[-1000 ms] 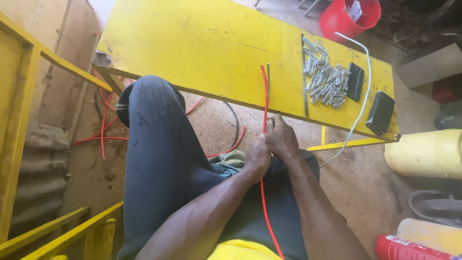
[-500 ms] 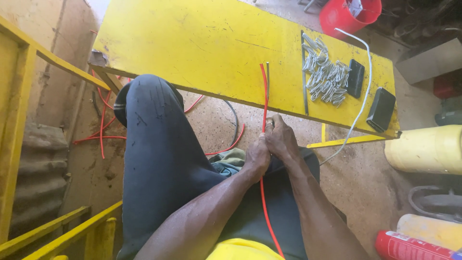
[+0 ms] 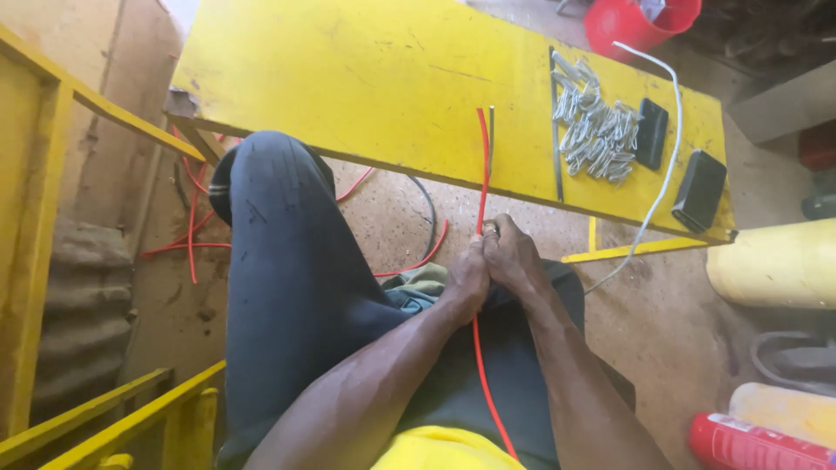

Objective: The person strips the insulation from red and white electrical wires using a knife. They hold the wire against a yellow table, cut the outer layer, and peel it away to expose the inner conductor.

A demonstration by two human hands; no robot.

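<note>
Head view, near to far: your left hand (image 3: 468, 277) and right hand (image 3: 512, 258) were pressed together over your lap, both clamped on a red wire (image 3: 480, 174) running onto the yellow worktop (image 3: 366, 78); beyond, metal clips (image 3: 596, 130), two black blocks (image 3: 651, 132).

Two bare hands are showing, the left hand (image 3: 468, 277) and the right hand (image 3: 514, 257), both closing on one long red insulated wire (image 3: 480, 165). One thin grey metal rod (image 3: 491, 130) is lying just beside it on one yellow painted wooden board (image 3: 348, 78). One heap of small grey metal clips (image 3: 596, 130) is sitting there too, too many to count. Two flat black rectangular blocks (image 3: 650, 132) (image 3: 700, 190) are lying near it, and one white cable (image 3: 666, 157) is running between them. One red plastic bucket (image 3: 631, 22) is standing beyond the board.
</note>
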